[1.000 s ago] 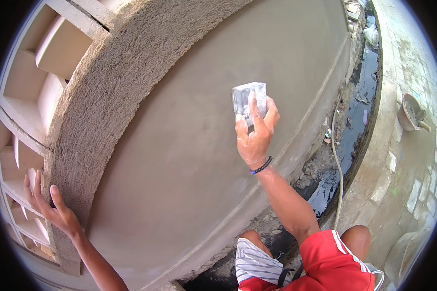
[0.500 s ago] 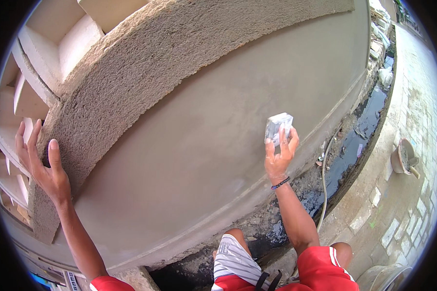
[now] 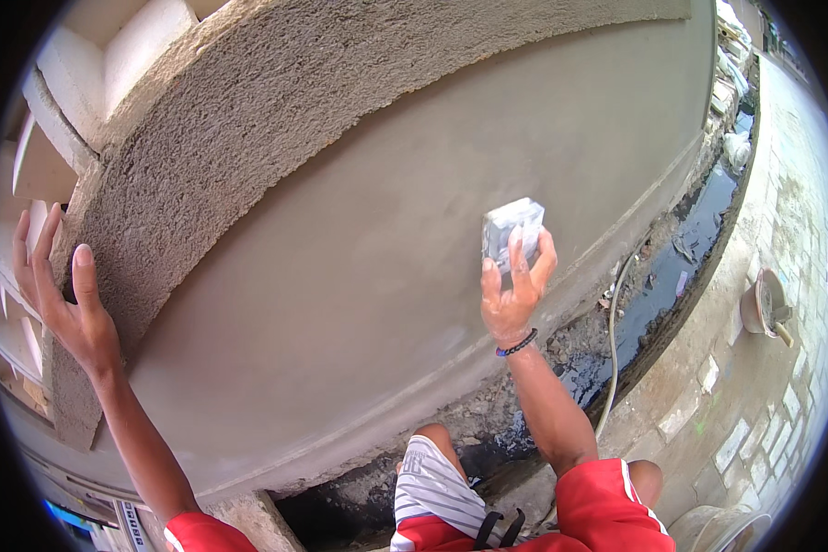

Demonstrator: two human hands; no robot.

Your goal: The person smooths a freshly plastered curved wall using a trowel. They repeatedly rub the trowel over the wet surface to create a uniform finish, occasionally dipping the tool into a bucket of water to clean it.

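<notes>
My right hand (image 3: 515, 293) grips a small rectangular block (image 3: 513, 230), white with grey smears, its thumb and fingers spread around the sides. The block is at the smooth grey plastered wall panel (image 3: 359, 248), right of its middle; whether it presses on the surface is hard to tell. At the far left, my left hand (image 3: 72, 308) is raised with its fingers stretched apart and nothing in it. It is beside the rough, pebbly band (image 3: 248, 120) that borders the panel's top; I cannot tell if it touches.
Pale openwork blocks (image 3: 147, 64) stand above the band. Along the wall's foot runs a ditch of dark water (image 3: 653, 313), with a pale hose (image 3: 614, 340) lying over its edge. On the brick paving (image 3: 764, 405) sits a bucket (image 3: 760, 304) with a tool in it; another bucket (image 3: 722, 529) is lower right.
My right hand and the block have shifted a little to the left. My left hand stays spread by the band, appearing slightly farther left and lower. The whole view has turned slightly.
</notes>
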